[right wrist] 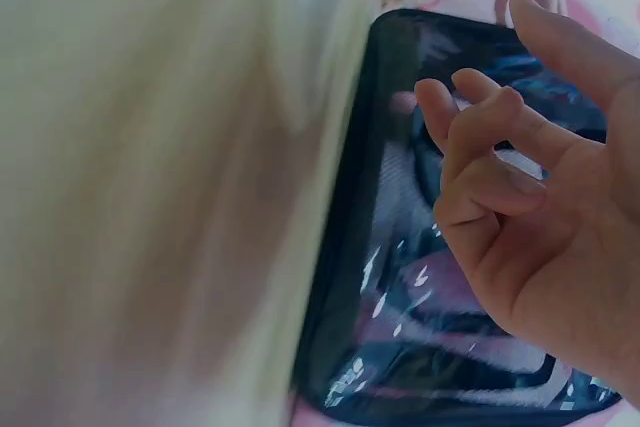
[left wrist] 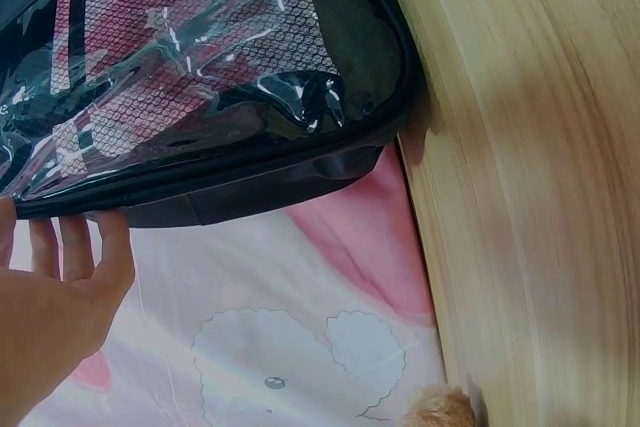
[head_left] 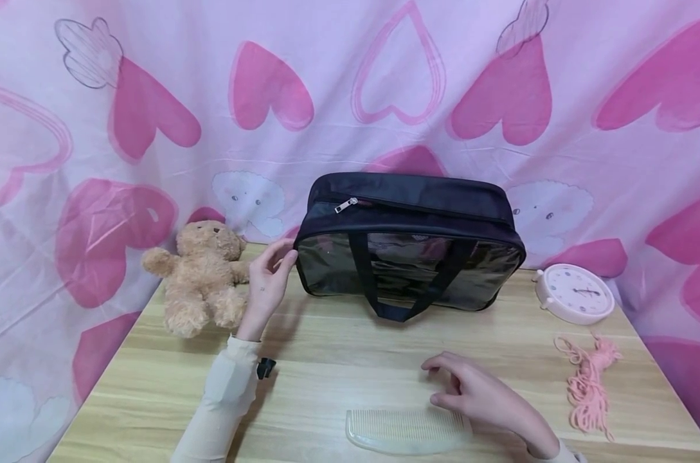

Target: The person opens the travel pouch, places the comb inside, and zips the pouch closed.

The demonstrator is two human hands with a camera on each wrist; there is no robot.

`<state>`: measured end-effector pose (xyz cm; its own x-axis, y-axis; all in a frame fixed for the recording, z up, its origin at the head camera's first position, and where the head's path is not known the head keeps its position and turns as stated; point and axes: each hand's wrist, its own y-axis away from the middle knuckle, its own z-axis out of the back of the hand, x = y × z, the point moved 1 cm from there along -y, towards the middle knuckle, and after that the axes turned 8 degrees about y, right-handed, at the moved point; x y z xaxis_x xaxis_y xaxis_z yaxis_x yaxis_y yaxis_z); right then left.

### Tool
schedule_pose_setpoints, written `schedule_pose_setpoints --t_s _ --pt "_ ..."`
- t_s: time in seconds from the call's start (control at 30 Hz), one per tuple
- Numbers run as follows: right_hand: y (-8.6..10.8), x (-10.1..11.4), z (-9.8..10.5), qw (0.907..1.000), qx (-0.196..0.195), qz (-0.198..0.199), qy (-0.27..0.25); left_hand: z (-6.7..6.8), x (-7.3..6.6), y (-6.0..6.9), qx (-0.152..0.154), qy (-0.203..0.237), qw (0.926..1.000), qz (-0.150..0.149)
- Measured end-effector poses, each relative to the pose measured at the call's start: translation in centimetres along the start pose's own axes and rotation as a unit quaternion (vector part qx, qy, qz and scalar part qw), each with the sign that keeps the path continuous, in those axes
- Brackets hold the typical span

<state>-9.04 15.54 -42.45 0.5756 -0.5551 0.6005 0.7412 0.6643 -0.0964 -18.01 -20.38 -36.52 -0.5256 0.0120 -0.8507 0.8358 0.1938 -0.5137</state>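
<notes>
A black toiletry bag (head_left: 410,238) with clear front and back-looking mesh inside stands upright on the table, its zipper pull (head_left: 346,205) at the top left and a strap handle hanging in front. My left hand (head_left: 271,276) pinches the bag's left side edge between thumb and fingers; the left wrist view shows the fingertips (left wrist: 112,232) against its dark piping. Over the table in front of the bag, my right hand (head_left: 483,392) hovers with loosely bent fingers and holds nothing. A pale translucent comb (head_left: 407,440) lies beside it, teeth facing the bag.
A brown teddy bear (head_left: 205,276) sits left of my left hand. On the right are a white round clock (head_left: 575,292) and a bundle of pink cord (head_left: 591,386). A small black clip (head_left: 265,368) shows beside the left sleeve. A heart-patterned curtain (head_left: 338,83) hangs behind.
</notes>
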Motion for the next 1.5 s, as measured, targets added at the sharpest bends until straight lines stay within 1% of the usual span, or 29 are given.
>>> schedule_pose_setpoints --t_s 0.13,0.27,0.4,0.5,0.57,0.63,0.7,0.8,1.0,1.07,1.27,1.37,1.5 --pt "1.3 -0.8 -0.2 0.9997 -0.018 -0.009 -0.017 0.1 -0.1 -0.1 0.001 -0.001 1.0 -0.001" --pt "2.0 -1.4 -0.4 0.9994 -0.028 -0.007 -0.02 0.2 0.0 0.0 0.005 0.007 1.0 -0.005" --pt "2.3 -1.8 -0.6 0.9997 -0.015 0.002 -0.019 0.2 0.1 0.1 0.005 0.013 0.9999 -0.008" --pt "2.4 -1.9 -0.8 0.9999 -0.001 0.014 -0.004 0.2 0.1 0.1 0.003 0.012 0.9999 -0.006" --pt "2.6 -2.0 -0.9 0.9997 0.002 0.017 0.018 0.1 0.1 0.1 0.004 0.012 0.9999 -0.007" --pt "2.6 -2.0 -1.0 0.9992 0.006 0.01 0.037 0.1 0.1 0.1 0.005 0.011 0.9999 -0.009" --pt "2.6 -2.0 -1.0 0.9988 0.016 -0.006 0.046 0.1 0.0 0.1 0.007 0.012 0.9998 -0.014" --pt "2.6 -2.0 -0.9 0.9974 0.042 -0.038 0.045 0.1 0.0 0.1 0.008 0.012 0.9997 -0.017" --pt "2.4 -1.7 -1.0 0.9927 0.081 -0.075 0.048 0.1 0.0 0.2 0.006 0.015 0.9998 -0.013" --pt "2.3 -1.7 -1.1 0.9915 0.086 -0.082 0.053 0.1 0.0 0.2 0.005 0.014 0.9999 -0.009" --pt "2.7 -1.5 -1.2 0.9929 0.078 -0.073 0.052 0.1 0.0 0.2 0.002 0.009 1.0 -0.003" --pt "2.7 -1.3 -1.1 0.9912 0.088 -0.087 0.047 0.1 0.0 0.2 0.002 0.009 1.0 -0.004" --pt "2.8 -1.1 -1.2 0.989 0.095 -0.096 0.062 0.1 0.0 0.1 0.007 0.01 0.9999 -0.006"
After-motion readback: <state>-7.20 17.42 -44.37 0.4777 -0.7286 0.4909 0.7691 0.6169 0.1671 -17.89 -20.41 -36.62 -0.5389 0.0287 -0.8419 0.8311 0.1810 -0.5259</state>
